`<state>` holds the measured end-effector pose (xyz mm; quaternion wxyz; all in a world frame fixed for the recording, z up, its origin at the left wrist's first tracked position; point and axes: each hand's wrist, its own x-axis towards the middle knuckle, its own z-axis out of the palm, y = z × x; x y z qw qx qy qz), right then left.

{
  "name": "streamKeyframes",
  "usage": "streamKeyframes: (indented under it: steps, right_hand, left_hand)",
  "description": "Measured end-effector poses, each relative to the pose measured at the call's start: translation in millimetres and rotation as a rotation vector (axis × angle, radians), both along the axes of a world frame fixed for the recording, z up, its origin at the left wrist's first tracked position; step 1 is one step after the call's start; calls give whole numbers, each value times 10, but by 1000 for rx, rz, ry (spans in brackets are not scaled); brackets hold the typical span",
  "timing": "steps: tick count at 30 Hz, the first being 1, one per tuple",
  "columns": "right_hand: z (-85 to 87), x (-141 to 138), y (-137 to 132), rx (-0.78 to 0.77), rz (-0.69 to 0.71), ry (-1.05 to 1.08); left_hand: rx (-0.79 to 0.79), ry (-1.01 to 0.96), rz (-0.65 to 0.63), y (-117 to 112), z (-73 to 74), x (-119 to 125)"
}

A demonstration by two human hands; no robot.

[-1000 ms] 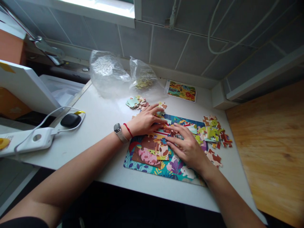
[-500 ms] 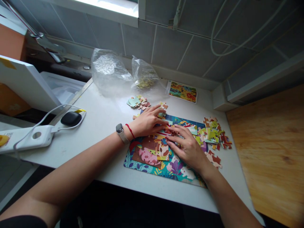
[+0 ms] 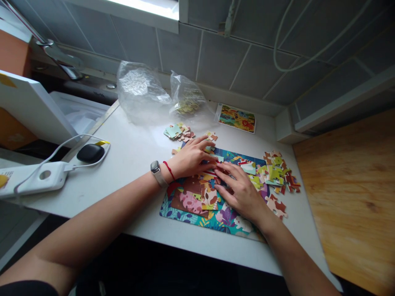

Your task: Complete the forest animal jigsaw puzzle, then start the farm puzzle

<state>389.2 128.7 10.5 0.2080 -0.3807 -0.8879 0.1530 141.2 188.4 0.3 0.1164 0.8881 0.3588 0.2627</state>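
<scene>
My left hand (image 3: 193, 158), with a watch and a red string at its wrist, reaches over the upper left of a colourful jigsaw board (image 3: 182, 218). Its thumb and fingers close in on a small reddish jigsaw piece (image 3: 213, 172) near the middle. From the other side, my right hand (image 3: 237, 187) has bent fingertips at the same piece, almost touching the left fingers. The fingers partly cover it. Below them lie joined pieces with a pink animal (image 3: 193, 201) and a brown-and-white cow piece (image 3: 210, 199).
Loose pieces (image 3: 277, 172) are heaped right of the board; another small pile (image 3: 177, 131) lies behind it. Two clear plastic bags (image 3: 142, 94) and a picture card (image 3: 237, 118) are near the wall. A power strip (image 3: 40, 176) is at left, a wooden board (image 3: 348, 193) at right.
My right fingertips have shifted slightly left, closer to the left hand. The left hand stays nearly in place. The view has moved a little.
</scene>
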Motion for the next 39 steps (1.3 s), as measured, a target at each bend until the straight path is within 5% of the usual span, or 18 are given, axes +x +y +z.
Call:
streamKeyframes:
  steps: [39]
  right_hand:
    - [110, -7, -44, -21, -120, -142]
  left_hand:
    - [-12, 48, 44, 13, -1, -21]
